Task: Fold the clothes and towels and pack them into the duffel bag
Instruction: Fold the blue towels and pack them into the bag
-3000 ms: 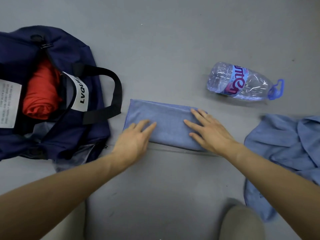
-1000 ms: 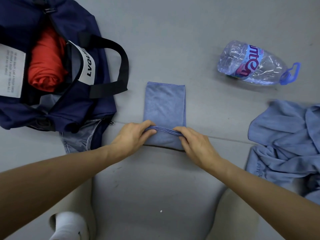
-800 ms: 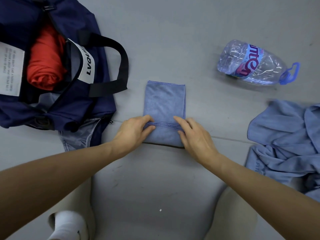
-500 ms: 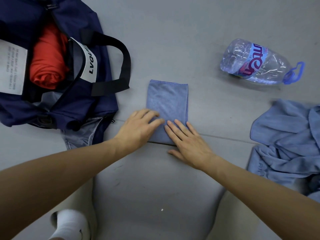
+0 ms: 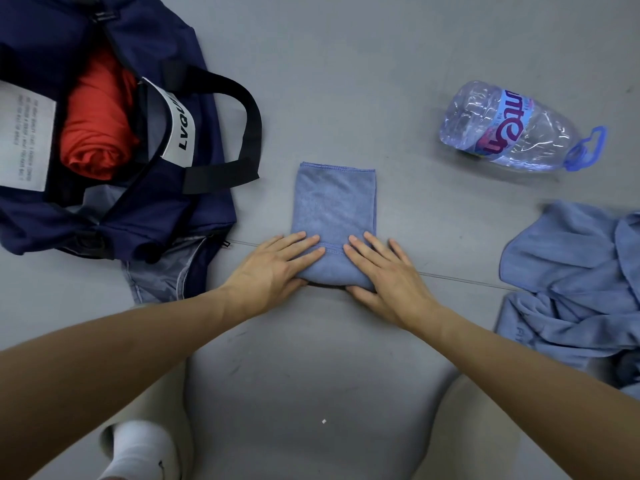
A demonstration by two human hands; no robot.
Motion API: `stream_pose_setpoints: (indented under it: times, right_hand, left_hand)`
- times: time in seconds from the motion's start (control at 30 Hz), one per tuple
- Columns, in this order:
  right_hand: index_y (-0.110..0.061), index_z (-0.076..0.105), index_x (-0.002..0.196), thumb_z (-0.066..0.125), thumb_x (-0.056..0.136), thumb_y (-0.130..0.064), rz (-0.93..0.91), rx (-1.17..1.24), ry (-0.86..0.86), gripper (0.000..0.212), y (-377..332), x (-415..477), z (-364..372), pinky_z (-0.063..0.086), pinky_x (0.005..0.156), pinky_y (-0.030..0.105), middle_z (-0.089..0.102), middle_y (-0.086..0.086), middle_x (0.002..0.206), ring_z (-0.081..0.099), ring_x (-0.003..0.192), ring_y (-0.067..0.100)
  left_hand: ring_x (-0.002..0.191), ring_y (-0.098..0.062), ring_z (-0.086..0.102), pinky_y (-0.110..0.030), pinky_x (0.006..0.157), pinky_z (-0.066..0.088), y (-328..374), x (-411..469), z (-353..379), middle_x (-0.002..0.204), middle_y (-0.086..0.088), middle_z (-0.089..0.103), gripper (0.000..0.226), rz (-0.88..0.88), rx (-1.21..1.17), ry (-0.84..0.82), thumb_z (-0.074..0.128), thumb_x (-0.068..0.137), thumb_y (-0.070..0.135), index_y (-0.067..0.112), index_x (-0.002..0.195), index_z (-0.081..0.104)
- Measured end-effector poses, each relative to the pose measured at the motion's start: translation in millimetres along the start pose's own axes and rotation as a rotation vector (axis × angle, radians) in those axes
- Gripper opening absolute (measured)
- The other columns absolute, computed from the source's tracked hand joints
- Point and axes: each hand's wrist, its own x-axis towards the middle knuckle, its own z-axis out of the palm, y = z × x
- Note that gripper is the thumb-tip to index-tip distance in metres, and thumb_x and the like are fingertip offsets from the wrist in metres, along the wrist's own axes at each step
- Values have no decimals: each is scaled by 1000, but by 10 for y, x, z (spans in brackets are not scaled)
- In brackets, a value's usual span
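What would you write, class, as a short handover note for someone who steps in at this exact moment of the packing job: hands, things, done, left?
Left hand and right hand: both flat, palms down, pressing the rolled near end of the small blue towel; neither grips anything.
Duffel bag: open, left of the towel, an orange garment already inside.
Crumpled blue cloth: on the floor to the right, unfolded.
Water bottle: lying on its side, far right.
Left to do: finish the towel, pack it, then fold and pack the blue cloth.
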Motion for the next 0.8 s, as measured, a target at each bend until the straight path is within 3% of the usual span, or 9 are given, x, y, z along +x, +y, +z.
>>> stream_pose_setpoints:
  times: [0.07, 0.2, 0.37, 0.47, 0.53, 0.63, 0.7, 0.8]
  right_hand:
    - [-27, 48, 147, 39, 89, -58, 32, 106, 17, 66, 13, 18, -44, 20, 121, 46, 40, -7, 157, 27, 149, 16]
    - [-34, 59, 136, 37, 87, -66, 82, 248, 1, 62, 30, 29, -121, 17, 123, 41, 45, -13, 152, 27, 147, 8]
    - [-32, 59, 132, 53, 83, -71, 79, 268, -62, 62, 24, -12, -208, 18, 122, 39, 57, -14, 138, 38, 140, 7]
    - [-29, 61, 120, 64, 89, -54, 159, 357, 16, 40, -26, -35, -291, 42, 104, 36, 67, -10, 112, 58, 111, 14]
    - [-30, 58, 121, 63, 91, -51, 262, 422, 42, 37, -65, -11, -330, 47, 87, 35, 68, -5, 102, 60, 97, 19]
    - [-29, 45, 143, 61, 92, -51, 301, 364, 51, 57, -90, 37, -304, 50, 82, 36, 69, 5, 108, 63, 96, 26]
    - [-27, 37, 152, 59, 94, -46, 194, 231, 124, 65, -73, 48, -259, 53, 83, 40, 62, 9, 126, 62, 103, 30]
    - [-27, 43, 150, 50, 98, -41, -42, -63, 223, 55, 16, 49, -155, 46, 103, 48, 40, 12, 154, 47, 133, 35]
  left_hand:
    - [129, -30, 56, -44, 103, 49, 35, 19, -48, 143, -8, 56, 49, -30, -64, 62, 53, 92, 38, 17, 136, 62]
    - [106, -21, 57, -34, 89, 50, 123, -14, -135, 122, -2, 61, 38, -85, -125, 121, 55, 90, 36, 18, 119, 71]
    - [79, -11, 50, -32, 71, 46, 171, 30, -241, 84, 11, 59, 20, -210, -231, -3, 45, 94, 40, 26, 92, 60]
    - [73, -18, 49, -40, 66, 45, 144, 81, -252, 76, 4, 55, 24, -312, -231, -68, 41, 97, 45, 24, 88, 47]
    - [71, -23, 51, -40, 64, 41, 144, 112, -256, 74, 0, 55, 24, -397, -267, -105, 41, 100, 46, 24, 89, 41]
    - [75, -23, 53, -36, 66, 36, 179, 168, -285, 80, 2, 60, 17, -482, -372, -128, 44, 101, 44, 27, 101, 46]
    - [80, -24, 53, -34, 70, 36, 177, 221, -319, 87, 2, 60, 22, -507, -400, -123, 46, 102, 43, 28, 116, 50]
    - [88, -28, 57, -34, 74, 38, 186, 271, -323, 94, -2, 62, 31, -511, -385, -118, 46, 101, 44, 32, 129, 49]
